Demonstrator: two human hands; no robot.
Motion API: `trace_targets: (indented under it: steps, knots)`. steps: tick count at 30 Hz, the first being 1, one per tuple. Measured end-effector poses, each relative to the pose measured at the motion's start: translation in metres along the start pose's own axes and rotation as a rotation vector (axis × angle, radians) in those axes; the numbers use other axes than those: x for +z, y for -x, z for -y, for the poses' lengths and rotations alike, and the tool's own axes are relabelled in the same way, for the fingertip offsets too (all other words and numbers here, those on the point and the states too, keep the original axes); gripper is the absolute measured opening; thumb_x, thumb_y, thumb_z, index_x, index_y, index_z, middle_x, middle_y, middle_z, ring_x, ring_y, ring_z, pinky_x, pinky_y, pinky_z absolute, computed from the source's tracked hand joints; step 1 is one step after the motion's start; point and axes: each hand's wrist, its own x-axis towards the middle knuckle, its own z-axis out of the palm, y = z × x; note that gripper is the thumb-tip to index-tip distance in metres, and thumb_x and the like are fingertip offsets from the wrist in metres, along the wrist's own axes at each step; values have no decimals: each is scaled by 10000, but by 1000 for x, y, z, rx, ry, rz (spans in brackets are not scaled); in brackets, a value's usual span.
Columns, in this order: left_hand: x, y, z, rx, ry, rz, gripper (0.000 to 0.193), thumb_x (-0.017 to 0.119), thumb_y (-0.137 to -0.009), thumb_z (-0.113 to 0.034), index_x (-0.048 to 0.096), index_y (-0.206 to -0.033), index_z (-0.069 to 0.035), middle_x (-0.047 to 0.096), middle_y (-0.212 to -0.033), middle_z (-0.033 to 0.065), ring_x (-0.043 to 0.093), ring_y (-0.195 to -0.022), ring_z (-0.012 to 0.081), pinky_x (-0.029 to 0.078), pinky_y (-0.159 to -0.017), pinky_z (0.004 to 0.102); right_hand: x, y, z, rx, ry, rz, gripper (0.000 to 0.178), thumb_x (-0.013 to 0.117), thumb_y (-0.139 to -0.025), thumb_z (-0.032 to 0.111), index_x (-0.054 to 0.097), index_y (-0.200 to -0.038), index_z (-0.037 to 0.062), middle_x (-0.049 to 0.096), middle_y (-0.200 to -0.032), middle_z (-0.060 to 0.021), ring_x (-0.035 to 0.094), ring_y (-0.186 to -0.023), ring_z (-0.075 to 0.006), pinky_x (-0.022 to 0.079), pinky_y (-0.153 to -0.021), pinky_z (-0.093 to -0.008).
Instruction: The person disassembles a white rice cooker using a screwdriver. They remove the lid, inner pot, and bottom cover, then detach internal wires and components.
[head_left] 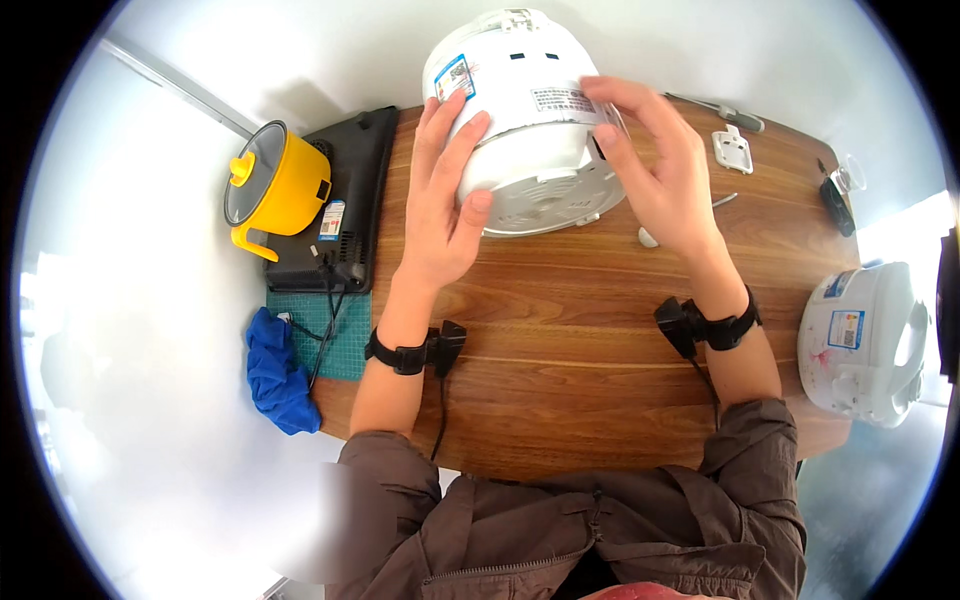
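A white rice cooker (520,140) is tilted on the far part of the table, its vented base turned toward me. It has stickers on its side. My left hand (440,195) holds its left side, fingers spread over the wall and thumb near the base's rim. On the opposite side, my right hand (660,165) grips the wall by the lower edge, with fingertips beside the silver label. Whether the cooker still touches the table or the wall behind it I cannot tell.
A yellow pot (295,185) with a glass lid sits on a black cooktop (365,190) at left. Nearer lie a green mat (348,345) and blue cloth (275,370). Rightward are a screwdriver (742,119), a white plastic plate (732,150) and another rice cooker (860,350).
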Motion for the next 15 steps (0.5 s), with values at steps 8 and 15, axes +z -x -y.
trace_targets:
  steps: [8,15]
  knots:
    - [-10,-3,-6,8,-64,-41,549,452,-1131,-484,657,-1477,-111,505,-1585,188,457,-1447,433,357,-1215,518,14,21,17,-276,350,-77,363,935,-776,198,692,-1023,90,679,-1014,-44,626,-893,-275,520,-779,-388]
    - [-52,-54,-8,17,-226,58,331,568,-1097,-334,798,-1277,-180,661,-1263,95,594,-1145,308,437,-1035,416,27,25,34,-221,422,-56,345,916,-785,176,709,-1057,127,684,-1053,-3,621,-969,-245,426,-883,-408]
